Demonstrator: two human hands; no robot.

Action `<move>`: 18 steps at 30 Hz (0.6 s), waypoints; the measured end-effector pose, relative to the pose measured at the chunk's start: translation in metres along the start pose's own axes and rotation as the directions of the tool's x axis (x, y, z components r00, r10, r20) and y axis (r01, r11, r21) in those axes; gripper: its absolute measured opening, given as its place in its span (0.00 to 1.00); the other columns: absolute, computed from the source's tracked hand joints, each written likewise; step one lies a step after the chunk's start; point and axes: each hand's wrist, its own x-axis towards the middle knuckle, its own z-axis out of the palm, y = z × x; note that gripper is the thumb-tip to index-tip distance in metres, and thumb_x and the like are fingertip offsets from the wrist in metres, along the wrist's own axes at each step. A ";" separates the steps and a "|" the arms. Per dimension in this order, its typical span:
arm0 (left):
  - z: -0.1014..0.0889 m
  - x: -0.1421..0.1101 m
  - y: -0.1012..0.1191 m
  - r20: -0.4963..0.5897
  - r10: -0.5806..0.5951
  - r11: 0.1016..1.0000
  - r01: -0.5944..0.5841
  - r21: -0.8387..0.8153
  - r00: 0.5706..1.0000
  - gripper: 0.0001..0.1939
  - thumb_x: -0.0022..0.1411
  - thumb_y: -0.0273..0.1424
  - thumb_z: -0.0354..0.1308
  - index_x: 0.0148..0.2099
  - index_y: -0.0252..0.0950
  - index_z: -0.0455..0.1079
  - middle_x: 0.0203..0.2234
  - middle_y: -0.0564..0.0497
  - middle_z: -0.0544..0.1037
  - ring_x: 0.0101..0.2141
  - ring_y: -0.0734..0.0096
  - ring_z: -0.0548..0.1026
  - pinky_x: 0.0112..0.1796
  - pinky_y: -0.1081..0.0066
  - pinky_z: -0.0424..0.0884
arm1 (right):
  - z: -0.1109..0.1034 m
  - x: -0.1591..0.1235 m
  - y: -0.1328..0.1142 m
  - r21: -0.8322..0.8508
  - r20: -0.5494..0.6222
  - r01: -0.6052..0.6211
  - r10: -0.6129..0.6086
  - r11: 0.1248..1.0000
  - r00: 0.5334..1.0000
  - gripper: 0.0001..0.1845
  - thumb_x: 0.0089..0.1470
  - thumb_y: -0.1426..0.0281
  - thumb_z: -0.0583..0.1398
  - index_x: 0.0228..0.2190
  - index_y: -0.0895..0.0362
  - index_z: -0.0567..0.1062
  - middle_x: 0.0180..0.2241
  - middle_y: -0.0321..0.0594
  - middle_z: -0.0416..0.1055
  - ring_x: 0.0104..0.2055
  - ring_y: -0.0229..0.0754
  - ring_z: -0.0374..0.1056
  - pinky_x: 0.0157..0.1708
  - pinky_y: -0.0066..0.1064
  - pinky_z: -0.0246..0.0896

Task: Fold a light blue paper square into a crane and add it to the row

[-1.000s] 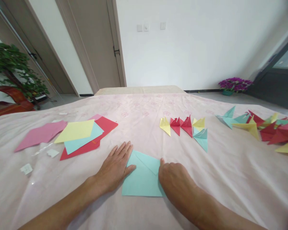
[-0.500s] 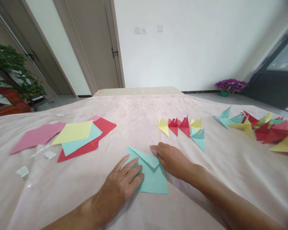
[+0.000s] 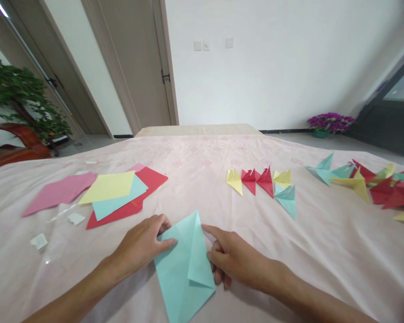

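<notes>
A light-teal sheet of origami paper (image 3: 175,269) lies turned point-up in front of me, its right side folded inward as a long flap (image 3: 200,260). My left hand (image 3: 144,242) grips the upper left edge, thumb on top and fingers curled behind. At the right edge, my right hand (image 3: 235,255) has its thumb against the folded side and its index finger stretched toward the top point. The other fingers of that hand are curled and partly hidden.
Coloured sheets, including a yellow one (image 3: 107,188) and a pink one (image 3: 60,193), lie at left near clear plastic wrapping (image 3: 62,215). Folded paper cranes stand in a row (image 3: 256,179), and more are heaped at far right (image 3: 390,193) on the pink tablecloth (image 3: 202,152).
The teal paper has been turned so its folded flap runs along the right side. My left hand moved from flat on top to its left edge; my right hand shifted down along the fold.
</notes>
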 end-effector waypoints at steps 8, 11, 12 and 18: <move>-0.030 0.062 0.026 0.177 0.185 0.955 -0.219 0.200 0.967 0.05 0.55 0.33 0.57 0.34 0.39 0.73 0.32 0.52 0.80 0.35 0.62 0.76 0.34 0.69 0.64 | 0.011 -0.011 -0.012 -0.059 0.099 -0.029 0.034 0.998 0.995 0.24 0.57 0.74 0.49 0.54 0.56 0.66 0.29 0.36 0.74 0.22 0.35 0.70 0.20 0.24 0.64; -0.045 0.079 0.057 0.158 0.364 0.803 -0.395 0.446 0.918 0.05 0.57 0.27 0.57 0.35 0.37 0.74 0.32 0.47 0.82 0.36 0.58 0.78 0.47 0.56 0.64 | -0.004 -0.013 -0.016 -0.574 -0.082 0.088 -0.163 0.814 0.983 0.15 0.57 0.77 0.50 0.34 0.57 0.77 0.28 0.38 0.74 0.29 0.37 0.70 0.32 0.27 0.62; -0.046 0.082 0.066 0.152 0.400 0.757 -0.419 0.501 0.904 0.05 0.58 0.26 0.57 0.36 0.36 0.74 0.32 0.46 0.82 0.36 0.58 0.78 0.51 0.51 0.61 | -0.009 -0.012 -0.015 -0.666 -0.172 0.068 -0.242 0.743 0.955 0.15 0.57 0.78 0.51 0.36 0.56 0.77 0.30 0.39 0.75 0.32 0.39 0.71 0.35 0.29 0.61; -0.007 0.071 0.073 -0.029 0.464 0.684 -0.337 0.647 0.886 0.06 0.61 0.24 0.55 0.36 0.35 0.74 0.29 0.47 0.80 0.35 0.60 0.78 0.58 0.40 0.50 | -0.017 -0.002 0.004 -0.897 -0.110 0.117 -0.472 0.426 0.875 0.14 0.61 0.75 0.52 0.44 0.53 0.73 0.35 0.41 0.68 0.36 0.42 0.63 0.34 0.31 0.54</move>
